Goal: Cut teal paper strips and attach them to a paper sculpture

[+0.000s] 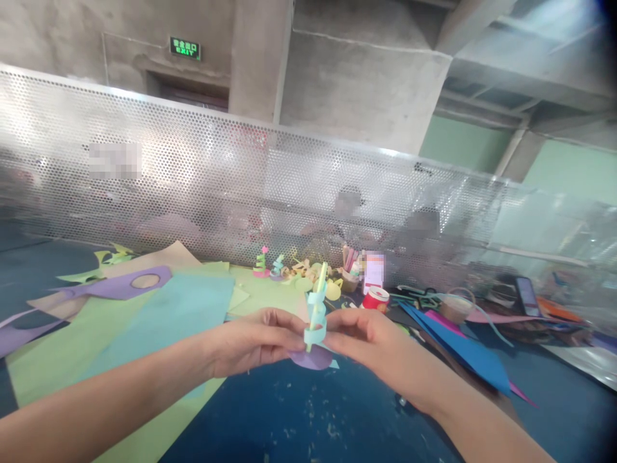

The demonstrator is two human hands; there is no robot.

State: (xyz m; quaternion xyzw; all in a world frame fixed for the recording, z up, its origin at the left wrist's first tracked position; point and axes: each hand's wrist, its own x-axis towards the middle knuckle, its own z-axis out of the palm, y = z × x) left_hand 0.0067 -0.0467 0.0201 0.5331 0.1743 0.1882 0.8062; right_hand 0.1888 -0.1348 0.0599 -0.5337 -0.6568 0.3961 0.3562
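A paper piece stands upright between my hands: a pale yellow-green stick (319,292) with a light blue paper spiral (315,334) wound round it, on a round purple paper base (312,359). My left hand (260,339) is closed on the left side of this piece, fingertips at the base and lower spiral. From the right, my right hand (369,334) pinches at the lower curl of the spiral. What its fingertips hold is partly hidden.
Green and light blue paper sheets (187,299) cover the left of the blue table (270,411). Behind are small paper spirals (261,265), a red-and-white roll (375,299) and a phone (373,271). Blue paper (463,347) lies right. A perforated metal screen (216,167) stands beyond.
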